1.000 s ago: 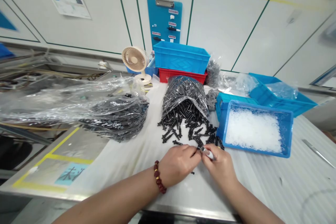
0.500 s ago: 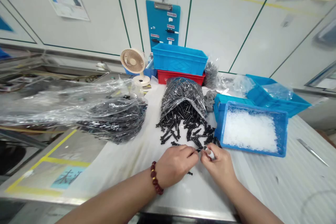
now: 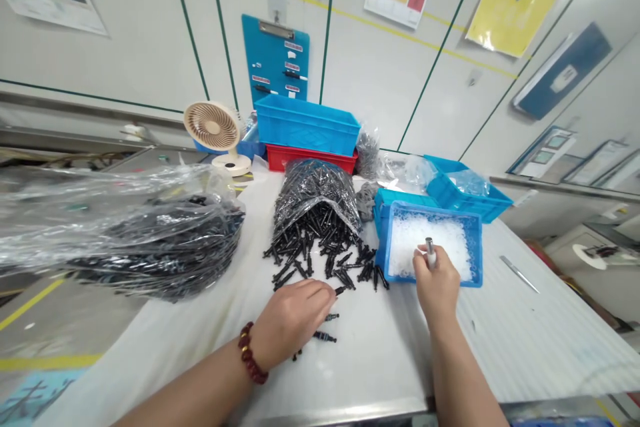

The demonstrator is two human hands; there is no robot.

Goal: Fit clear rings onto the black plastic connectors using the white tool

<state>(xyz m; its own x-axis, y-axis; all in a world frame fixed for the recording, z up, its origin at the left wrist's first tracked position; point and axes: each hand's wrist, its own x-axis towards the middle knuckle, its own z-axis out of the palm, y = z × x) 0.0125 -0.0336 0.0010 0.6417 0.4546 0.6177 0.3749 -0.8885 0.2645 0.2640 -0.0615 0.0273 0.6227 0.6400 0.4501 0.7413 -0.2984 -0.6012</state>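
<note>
My left hand [image 3: 300, 313], fingers closed, pinches a small black plastic part [image 3: 341, 291] whose tip pokes out past the fingertips. Several similar parts, some with bluish bands [image 3: 325, 336], lie on the white sheet beside and partly under this hand. My right hand [image 3: 439, 280] grips a pen-like tool [image 3: 430, 247] with a metallic end and a white body. It is over the near side of a blue bin [image 3: 387, 240] filled with tiny white translucent pieces [image 3: 407, 230]. An open plastic bag [image 3: 320, 180] spills black parts [image 3: 305, 257] onto the sheet.
On the left lies a clear bag of black cable-like items [image 3: 170, 247]. Behind stand a beige fan [image 3: 213, 127], a blue crate [image 3: 307, 127] on a red crate [image 3: 310, 158], and more blue bins [image 3: 475, 203]. Tweezers [image 3: 520, 273] lie at the right.
My right hand has moved right, away from the left hand, to the bin of white pieces, taking the pen-like tool along. The camera view has swung right.
</note>
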